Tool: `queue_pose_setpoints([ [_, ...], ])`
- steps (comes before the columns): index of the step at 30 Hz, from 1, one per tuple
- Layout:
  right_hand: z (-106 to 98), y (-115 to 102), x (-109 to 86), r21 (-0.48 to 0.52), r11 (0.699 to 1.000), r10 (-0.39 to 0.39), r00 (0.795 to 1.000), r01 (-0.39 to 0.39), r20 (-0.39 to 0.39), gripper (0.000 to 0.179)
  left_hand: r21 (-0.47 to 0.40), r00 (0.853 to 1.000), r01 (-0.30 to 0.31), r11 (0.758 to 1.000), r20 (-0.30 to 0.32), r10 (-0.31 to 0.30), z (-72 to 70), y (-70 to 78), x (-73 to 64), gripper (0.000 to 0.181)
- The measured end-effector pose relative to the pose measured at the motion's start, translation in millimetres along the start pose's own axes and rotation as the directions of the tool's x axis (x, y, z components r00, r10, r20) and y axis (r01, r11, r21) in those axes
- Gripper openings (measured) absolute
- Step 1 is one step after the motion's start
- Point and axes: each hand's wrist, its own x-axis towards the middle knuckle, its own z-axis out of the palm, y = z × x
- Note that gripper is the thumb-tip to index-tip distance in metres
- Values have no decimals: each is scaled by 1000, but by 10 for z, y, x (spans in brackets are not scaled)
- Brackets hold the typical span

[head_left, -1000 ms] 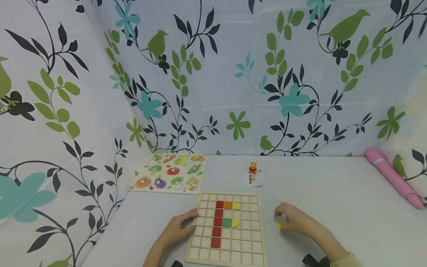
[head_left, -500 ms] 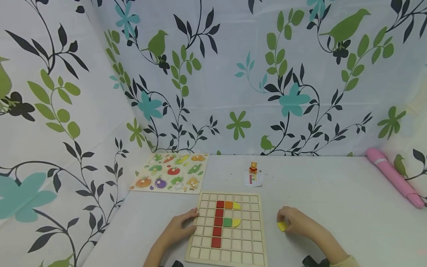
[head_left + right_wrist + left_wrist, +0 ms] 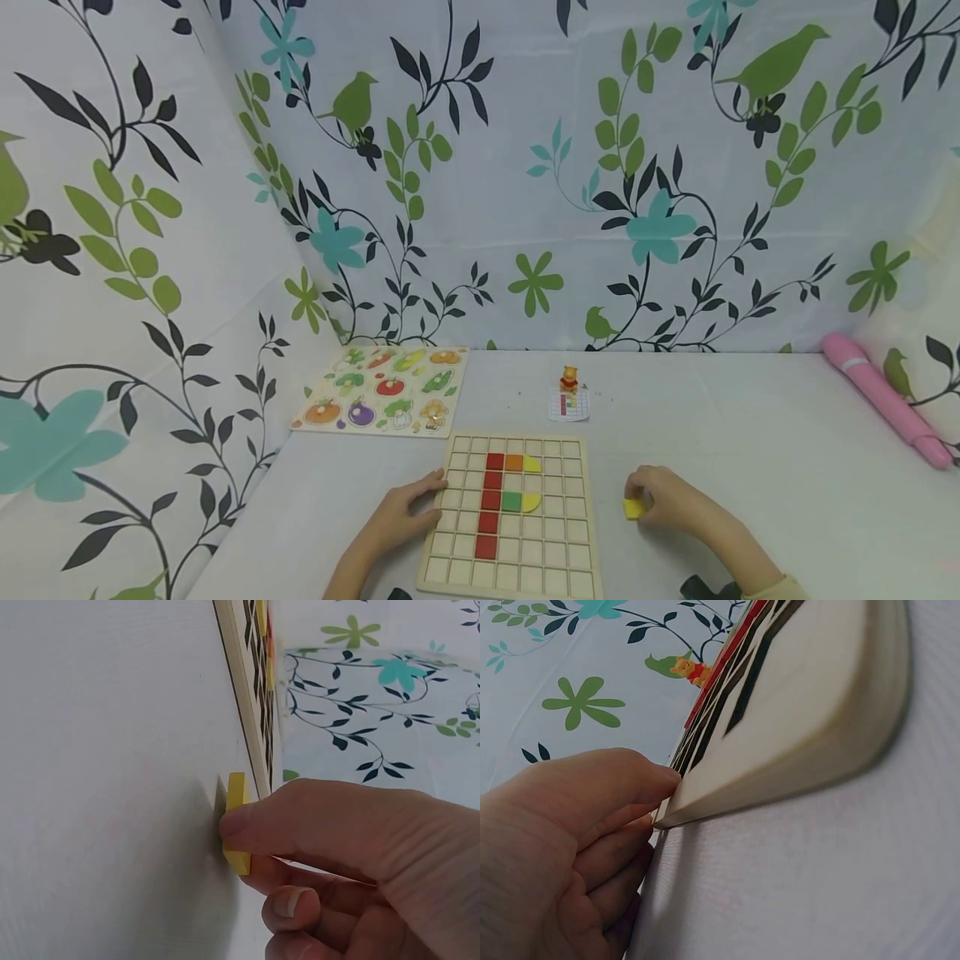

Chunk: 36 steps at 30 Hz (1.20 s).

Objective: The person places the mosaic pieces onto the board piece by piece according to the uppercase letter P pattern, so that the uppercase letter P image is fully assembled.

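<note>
A wooden grid board [image 3: 555, 579] lies in front of me in the head view. Red square tiles [image 3: 490, 500] form a column on it; an orange tile [image 3: 513, 462], a green tile [image 3: 512, 502] and two round-edged yellow tiles [image 3: 531, 502] sit to their right. My left hand [image 3: 401, 517] rests against the board's left edge, thumb and fingertips at the rim [image 3: 780, 780]. Right of the board, my right hand [image 3: 667, 498] pinches a yellow tile [image 3: 237, 859] between thumb and fingers, close over the table. Part of that tile is hidden by the thumb.
Behind the board stands a small bear figure [image 3: 569, 378] by a printed pattern card [image 3: 567, 406]. A vegetable puzzle board [image 3: 382, 392] lies at the back left. A pink stick-like object [image 3: 885, 400] lies along the right side. Patterned cloth [image 3: 480, 208] hangs behind.
My right hand has drawn slightly right and down, and the yellow tile in its fingers has turned and shows more. My left hand has stayed at the board's edge.
</note>
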Motion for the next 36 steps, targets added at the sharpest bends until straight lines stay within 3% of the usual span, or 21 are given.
queue_pose_setpoints([
  [17, -76, -63, 49, 16, 995, -100, 994, 100, -44, 23, 7, 1000, 5, 1000, -6, -5, 12, -20, 12, 38],
  [36, -194, -346, 275, -36, 975, -223, 972, 221, -70, 24, 1, 1000, 11, 1000, 2, -11, 7, 2, -1, 39],
])
